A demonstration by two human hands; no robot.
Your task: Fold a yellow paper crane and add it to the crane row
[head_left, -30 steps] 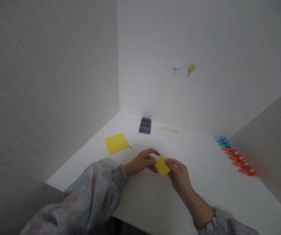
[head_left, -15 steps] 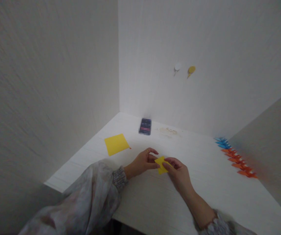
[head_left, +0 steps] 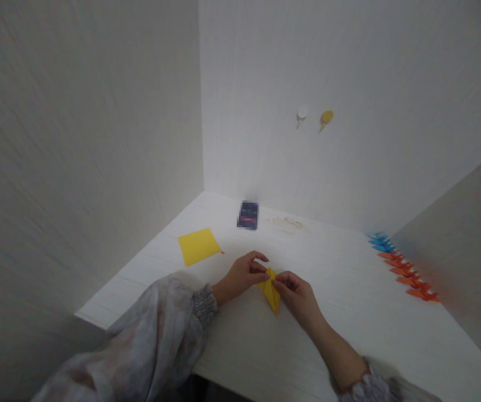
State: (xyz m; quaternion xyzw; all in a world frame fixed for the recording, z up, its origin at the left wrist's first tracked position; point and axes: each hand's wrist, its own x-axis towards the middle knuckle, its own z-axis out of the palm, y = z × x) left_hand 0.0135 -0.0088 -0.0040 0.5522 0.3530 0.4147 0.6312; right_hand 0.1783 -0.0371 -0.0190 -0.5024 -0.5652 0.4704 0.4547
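Observation:
Both my hands meet over the white table [head_left: 349,335] on a small folded yellow paper [head_left: 271,291], now a narrow pointed shape with its tip toward me. My left hand [head_left: 243,273], a ring on one finger, pinches the paper's upper left edge. My right hand [head_left: 296,296] pinches its upper right side, fingers curled. The paper sits just above the tabletop.
A flat yellow paper square [head_left: 199,245] lies to the left near the side wall. A dark small card [head_left: 248,215] stands near the back wall. A row of blue [head_left: 380,241] and orange folded pieces [head_left: 412,279] runs along the right. Two small hooks [head_left: 314,117] are on the back wall.
The yellow paper has been folded from a wider diamond into a narrower pointed shape. Both hands shifted slightly left and closer together.

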